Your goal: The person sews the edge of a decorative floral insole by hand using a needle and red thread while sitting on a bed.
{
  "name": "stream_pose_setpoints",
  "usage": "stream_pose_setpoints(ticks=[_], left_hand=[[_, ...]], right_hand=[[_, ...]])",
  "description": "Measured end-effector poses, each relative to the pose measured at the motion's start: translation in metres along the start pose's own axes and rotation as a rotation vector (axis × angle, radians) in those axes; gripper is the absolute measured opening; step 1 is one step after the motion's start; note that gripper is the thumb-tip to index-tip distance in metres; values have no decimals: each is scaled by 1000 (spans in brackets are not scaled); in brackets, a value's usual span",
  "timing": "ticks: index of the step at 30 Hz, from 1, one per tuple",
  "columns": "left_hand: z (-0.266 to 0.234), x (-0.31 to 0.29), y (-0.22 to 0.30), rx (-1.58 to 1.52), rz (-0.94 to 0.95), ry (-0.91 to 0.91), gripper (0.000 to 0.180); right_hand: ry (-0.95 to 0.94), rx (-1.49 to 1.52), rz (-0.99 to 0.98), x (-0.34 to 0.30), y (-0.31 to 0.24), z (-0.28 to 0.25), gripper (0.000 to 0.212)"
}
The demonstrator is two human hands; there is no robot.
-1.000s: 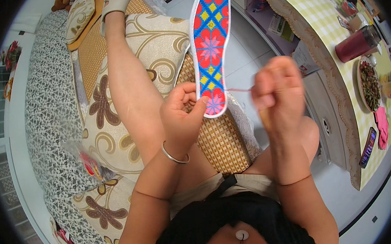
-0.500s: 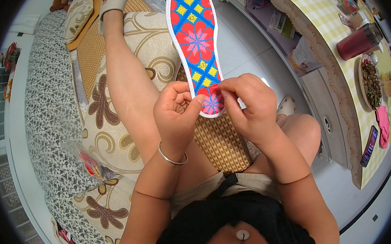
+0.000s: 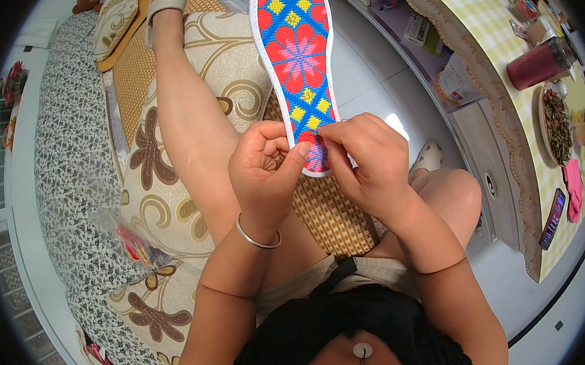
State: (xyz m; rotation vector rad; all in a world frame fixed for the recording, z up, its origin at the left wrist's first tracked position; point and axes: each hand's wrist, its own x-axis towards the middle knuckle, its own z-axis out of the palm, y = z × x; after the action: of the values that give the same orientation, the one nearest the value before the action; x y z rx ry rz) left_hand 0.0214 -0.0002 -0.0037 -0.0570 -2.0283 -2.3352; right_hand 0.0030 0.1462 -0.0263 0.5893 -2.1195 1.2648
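Observation:
A cross-stitched insole (image 3: pixel 297 60) with red flowers, yellow diamonds, blue ground and a white edge is held up over my lap, its far end cut off by the frame. My left hand (image 3: pixel 261 168) grips its lower left edge, thumb on the stitched face and fingers curled behind. Over the lower flower, my right hand (image 3: pixel 372 160) has thumb and forefinger pinched together, close against the insole's right side. Whatever sits in that pinch is too small or hidden to make out. On my left wrist is a silver bangle (image 3: pixel 259 236).
Below the insole is a brown woven surface (image 3: pixel 332 213). A plastic bag (image 3: pixel 134 248) with red items lies on the patterned sofa cover at left. On the checked tablecloth (image 3: pixel 457 15) at right stand a dark red tumbler (image 3: pixel 538 62), a dish of food (image 3: pixel 556 123) and a pink cloth (image 3: pixel 573 190).
The insole has shifted slightly right and turned a little. My right hand has moved a short way left, farther over the lower flower. My left hand keeps its hold.

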Motion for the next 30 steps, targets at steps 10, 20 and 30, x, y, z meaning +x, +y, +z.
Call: stream_pose_setpoints(ticks=[10,20,30], left_hand=[[1,-4,-2,182,72,1,20],[3,-6,-7,405,240,68,18],[-8,3,-8,-67,142,68,24]], right_hand=[[-46,-30,-21,-1,-4,-2,15],[21,-31,26,-2,-9,-4,12],[211,179,228,9,-9,-24,13]])
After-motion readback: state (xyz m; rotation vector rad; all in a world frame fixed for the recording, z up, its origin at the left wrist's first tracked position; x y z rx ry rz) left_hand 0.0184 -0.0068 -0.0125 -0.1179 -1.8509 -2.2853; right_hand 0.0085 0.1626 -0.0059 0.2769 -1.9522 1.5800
